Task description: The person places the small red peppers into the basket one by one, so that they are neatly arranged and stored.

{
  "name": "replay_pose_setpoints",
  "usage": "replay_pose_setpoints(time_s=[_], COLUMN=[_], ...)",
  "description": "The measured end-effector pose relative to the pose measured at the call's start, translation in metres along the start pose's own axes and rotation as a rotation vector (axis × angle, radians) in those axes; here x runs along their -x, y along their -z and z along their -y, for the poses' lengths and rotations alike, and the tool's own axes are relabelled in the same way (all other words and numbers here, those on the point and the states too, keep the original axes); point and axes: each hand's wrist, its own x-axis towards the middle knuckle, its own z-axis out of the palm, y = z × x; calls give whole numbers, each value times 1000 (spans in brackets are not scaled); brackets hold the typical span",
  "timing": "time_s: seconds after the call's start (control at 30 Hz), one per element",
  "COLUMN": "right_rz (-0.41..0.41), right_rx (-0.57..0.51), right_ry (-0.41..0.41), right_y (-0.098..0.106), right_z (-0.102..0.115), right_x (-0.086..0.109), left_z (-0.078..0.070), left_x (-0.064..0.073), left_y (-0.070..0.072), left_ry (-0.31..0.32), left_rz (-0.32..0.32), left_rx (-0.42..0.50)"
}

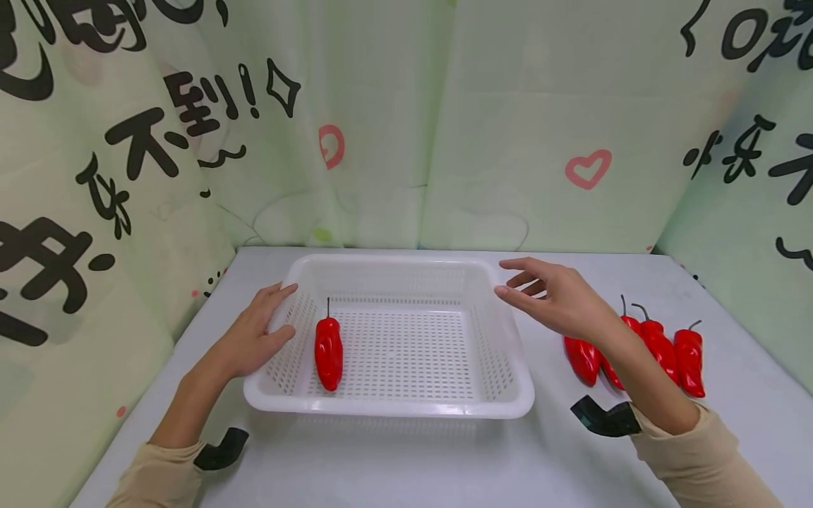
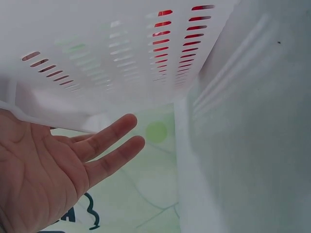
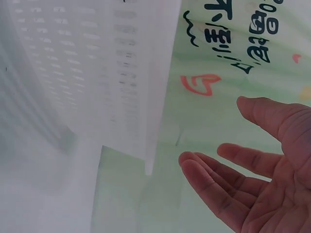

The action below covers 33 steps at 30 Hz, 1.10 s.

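A white perforated plastic basket (image 1: 390, 407) sits in the middle of the table, with one red chili pepper (image 1: 328, 356) upright in view near its left side. My left hand (image 1: 254, 339) is at the basket's left rim, fingers straight and thumb spread over the edge. In the left wrist view, the left palm (image 2: 36, 170) lies beside the rim, and red shows through the basket slots. Off the right rim, my right hand (image 1: 559, 296) holds nothing, its fingers loosely bent. The right wrist view shows that hand (image 3: 262, 194) apart from the basket wall (image 3: 129, 73).
Several red chili peppers (image 1: 689, 361) lie on the white table (image 1: 419, 466) to the right, partly behind the right forearm. A pale green curtain (image 1: 508, 141) with black lettering hangs behind and at both sides. Black straps (image 1: 222, 449) extend from the sleeves.
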Motion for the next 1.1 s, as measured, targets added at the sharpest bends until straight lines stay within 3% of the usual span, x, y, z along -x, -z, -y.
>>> replay_pose_setpoints(time_s=[0.57,1.1], right_rz=[5,6], right_rx=[22,19], right_ry=[-46,-96], right_y=[-1,-4], right_z=[-24,-42], right_x=[13,20], left_z=[-1,0], left_x=[0,0], left_y=[2,2], left_ry=[12,9], left_rz=[-5,-2], left_rx=[-35,-4])
